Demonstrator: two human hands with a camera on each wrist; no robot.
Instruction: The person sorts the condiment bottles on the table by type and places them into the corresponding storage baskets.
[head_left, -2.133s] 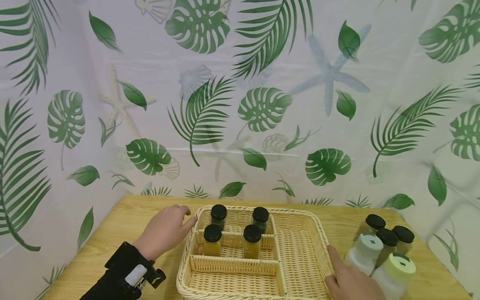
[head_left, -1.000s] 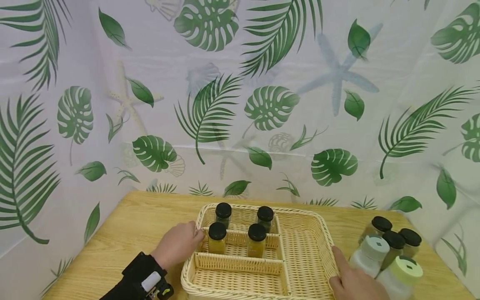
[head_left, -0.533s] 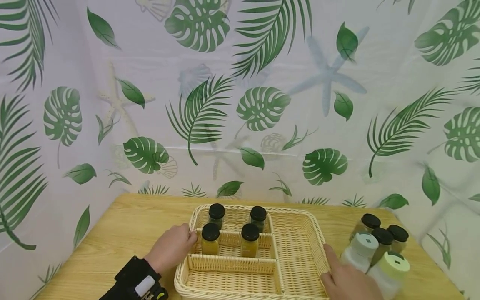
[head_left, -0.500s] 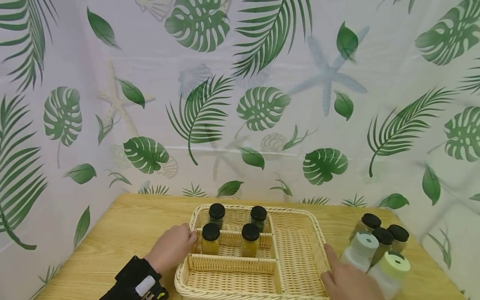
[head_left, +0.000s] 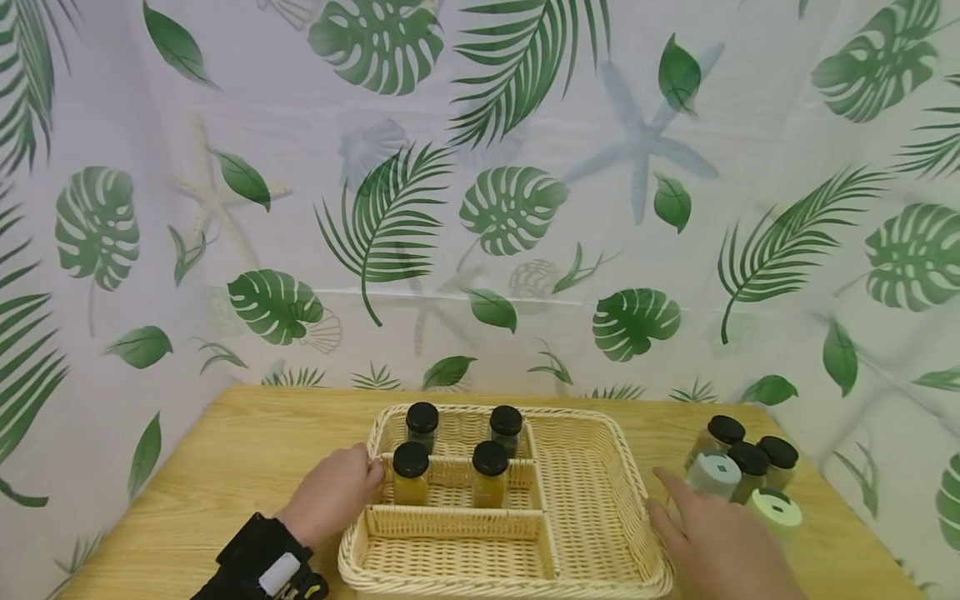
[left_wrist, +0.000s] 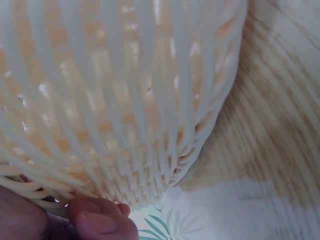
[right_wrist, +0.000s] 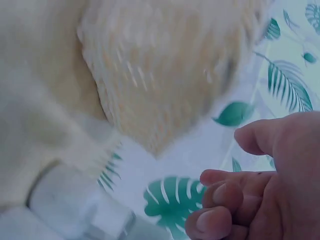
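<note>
Here, a ribbed, round-cornered wicker basket (head_left: 588,500)

Left sleeve (head_left: 213,587) black; black wrist strap (head_left: 255,536) with white oblong tab (head_left: 279,575), yellow-green fleck (head_left: 312,591).

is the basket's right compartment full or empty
Empty: in the head view, the right compartment of the basket shows bare woven floor; its four jars stand further left.
</note>
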